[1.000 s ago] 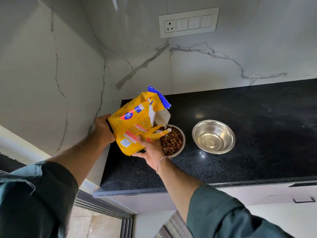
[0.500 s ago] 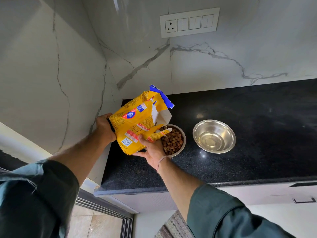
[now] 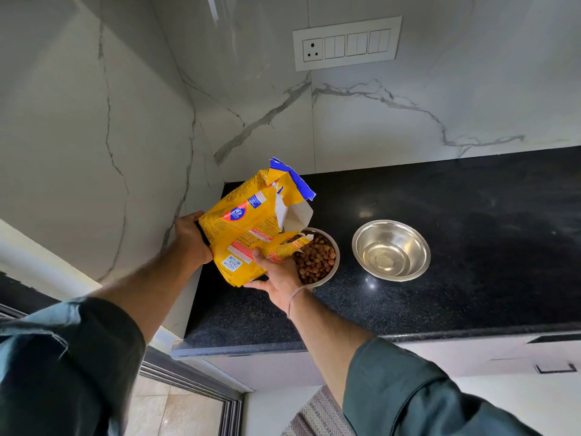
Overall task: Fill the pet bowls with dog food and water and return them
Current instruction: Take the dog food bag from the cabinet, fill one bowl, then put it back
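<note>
The left hand (image 3: 191,239) grips the base of the tilted food bag (image 3: 248,228); the right hand (image 3: 276,275) clamps its underside near the torn mouth, above the full food bowl (image 3: 337,262) on the bench (image 3: 471,247). More tilt could overflow kibble (image 3: 316,261) toward the water bowl (image 3: 423,243) beside it.

My left hand (image 3: 191,237) grips the bag (image 3: 245,228) at its base, arm stretched forward; my right hand (image 3: 276,275) (thumb on top) clasps its lower side.
</note>
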Demonstrator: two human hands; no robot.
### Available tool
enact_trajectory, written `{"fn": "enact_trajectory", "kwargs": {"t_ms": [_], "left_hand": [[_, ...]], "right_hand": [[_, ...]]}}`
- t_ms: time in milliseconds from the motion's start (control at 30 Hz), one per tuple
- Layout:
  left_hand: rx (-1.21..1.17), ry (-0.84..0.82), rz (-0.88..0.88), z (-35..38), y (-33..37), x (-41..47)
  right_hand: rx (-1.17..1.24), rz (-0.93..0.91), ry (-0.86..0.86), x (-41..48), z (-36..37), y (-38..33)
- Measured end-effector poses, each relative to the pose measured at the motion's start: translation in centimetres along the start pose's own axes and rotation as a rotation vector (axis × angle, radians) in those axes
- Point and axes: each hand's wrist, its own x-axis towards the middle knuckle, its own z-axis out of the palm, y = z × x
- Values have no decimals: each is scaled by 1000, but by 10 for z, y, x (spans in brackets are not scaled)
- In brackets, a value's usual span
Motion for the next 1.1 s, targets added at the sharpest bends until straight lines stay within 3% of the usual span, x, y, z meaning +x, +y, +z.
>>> {"fn": "enact_trajectory", "kwargs": {"t_ms": [1100], "left_hand": [[23, 19, 14, 5, 0, -5]], "right_hand": [[-31, 17, 22, -3, -1, -9]]}}
